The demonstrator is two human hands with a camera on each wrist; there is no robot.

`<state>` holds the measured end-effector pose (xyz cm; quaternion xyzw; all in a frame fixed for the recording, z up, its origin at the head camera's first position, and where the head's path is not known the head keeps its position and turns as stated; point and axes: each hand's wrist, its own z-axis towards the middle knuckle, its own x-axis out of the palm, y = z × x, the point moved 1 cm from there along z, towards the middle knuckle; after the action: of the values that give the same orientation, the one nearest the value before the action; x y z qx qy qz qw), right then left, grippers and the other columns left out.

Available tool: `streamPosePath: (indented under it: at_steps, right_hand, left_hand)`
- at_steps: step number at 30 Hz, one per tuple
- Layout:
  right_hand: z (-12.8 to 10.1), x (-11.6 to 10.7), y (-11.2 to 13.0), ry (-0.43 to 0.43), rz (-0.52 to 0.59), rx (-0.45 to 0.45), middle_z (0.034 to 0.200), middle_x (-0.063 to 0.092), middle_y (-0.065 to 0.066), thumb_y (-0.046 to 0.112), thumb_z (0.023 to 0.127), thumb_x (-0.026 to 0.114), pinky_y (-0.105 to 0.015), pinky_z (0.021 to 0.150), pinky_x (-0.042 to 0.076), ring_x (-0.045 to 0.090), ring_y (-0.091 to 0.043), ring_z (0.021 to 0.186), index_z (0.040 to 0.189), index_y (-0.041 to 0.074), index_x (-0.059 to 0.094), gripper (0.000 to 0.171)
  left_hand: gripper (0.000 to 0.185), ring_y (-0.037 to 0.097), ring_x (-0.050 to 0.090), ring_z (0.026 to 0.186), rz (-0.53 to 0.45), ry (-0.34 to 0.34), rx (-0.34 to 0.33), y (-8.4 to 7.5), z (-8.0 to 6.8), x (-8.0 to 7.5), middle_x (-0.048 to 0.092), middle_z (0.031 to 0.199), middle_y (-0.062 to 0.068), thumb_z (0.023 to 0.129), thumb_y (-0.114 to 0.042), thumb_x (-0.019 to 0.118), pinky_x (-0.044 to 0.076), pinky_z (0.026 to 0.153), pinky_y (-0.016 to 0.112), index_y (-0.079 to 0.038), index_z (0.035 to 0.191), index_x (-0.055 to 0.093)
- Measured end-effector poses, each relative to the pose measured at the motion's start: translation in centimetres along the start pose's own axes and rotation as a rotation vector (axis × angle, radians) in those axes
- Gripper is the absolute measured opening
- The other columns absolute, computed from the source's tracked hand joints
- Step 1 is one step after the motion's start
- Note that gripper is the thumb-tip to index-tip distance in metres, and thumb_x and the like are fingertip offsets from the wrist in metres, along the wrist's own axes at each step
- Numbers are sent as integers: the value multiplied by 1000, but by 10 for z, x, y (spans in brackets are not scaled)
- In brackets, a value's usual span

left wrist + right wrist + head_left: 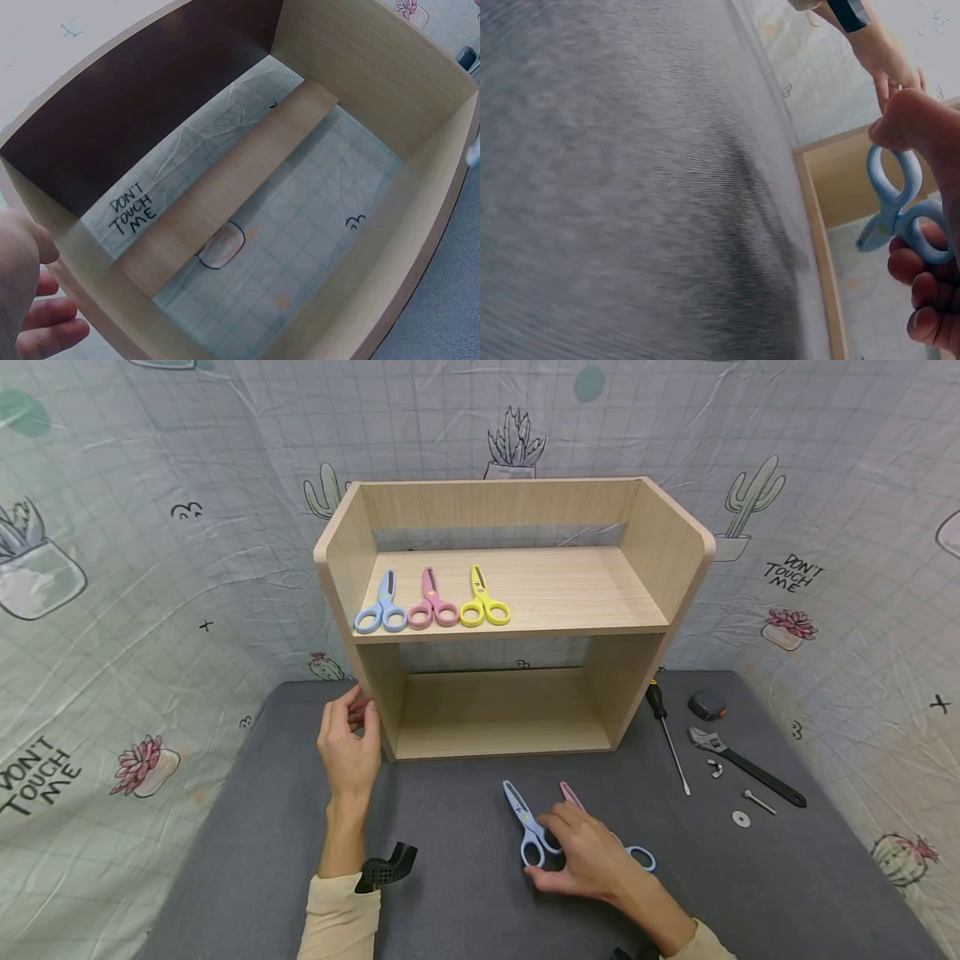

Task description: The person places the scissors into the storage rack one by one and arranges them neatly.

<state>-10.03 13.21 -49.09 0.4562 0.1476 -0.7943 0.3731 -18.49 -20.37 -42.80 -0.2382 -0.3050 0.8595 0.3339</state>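
Right hand (588, 860) curls its fingers (930, 322) round the handle loops of the blue scissors (527, 831); only its wrist view shows that grip, while the head view shows pink scissors (572, 795) just behind the hand on the grey mat (465, 893). Left hand (348, 747), fingers relaxed, touches the left wall of the wooden shelf (510, 610). Behind the shelf hangs a cactus-print cloth (150, 527).
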Motion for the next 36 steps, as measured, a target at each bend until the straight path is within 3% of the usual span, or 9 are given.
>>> streamPosePath:
  at_steps: [3,7,9,12,15,25,36]
  right_hand:
    - [4,-3,-2,-50,24,-36,91,60,4,53,65,83,-24,93,53,59,-9,83,100,9,70,57]
    - [10,-10,-4,-96,60,-63,92,61,2,52,71,80,-23,118,36,61,-12,87,101,7,69,55]
    - [14,-15,-4,-114,61,-74,93,62,1,53,74,77,-24,112,43,62,-14,89,102,7,69,55]
    - [19,-22,-4,-124,75,-83,93,62,2,54,75,76,-24,87,54,60,-13,87,103,7,69,55]
    - [25,-30,-4,-141,100,-107,91,60,2,52,76,75,-25,70,50,56,-10,83,104,6,68,54]
    - [48,-53,-2,-199,102,-173,90,61,0,55,84,65,-24,67,50,55,-11,82,104,4,68,54]
    - [77,-78,3,-338,96,-255,86,61,-2,54,85,62,-22,60,47,52,-12,75,102,0,70,56]
  left_hand:
    - [30,34,66,79,4,1,-3,0,0,0,64,101,24,98,-10,62,46,73,4,6,123,65]
    - [30,34,66,78,9,3,-4,0,0,0,64,101,24,98,-10,62,47,72,6,6,123,65]
    - [29,34,66,77,12,2,-2,-1,0,-1,64,101,24,98,-10,62,47,72,7,6,123,65]
    - [29,33,65,77,14,1,-1,-1,0,-1,64,100,23,98,-10,62,46,71,6,6,123,65]
    - [30,33,65,76,14,-1,-2,-2,0,-1,64,100,24,98,-10,62,46,71,5,6,123,65]
    - [29,33,65,75,14,-4,6,-3,1,-1,64,100,23,98,-9,62,46,71,4,6,122,65]
    - [29,33,65,78,12,-5,2,-1,1,0,64,100,24,98,-10,62,46,72,4,6,122,65]
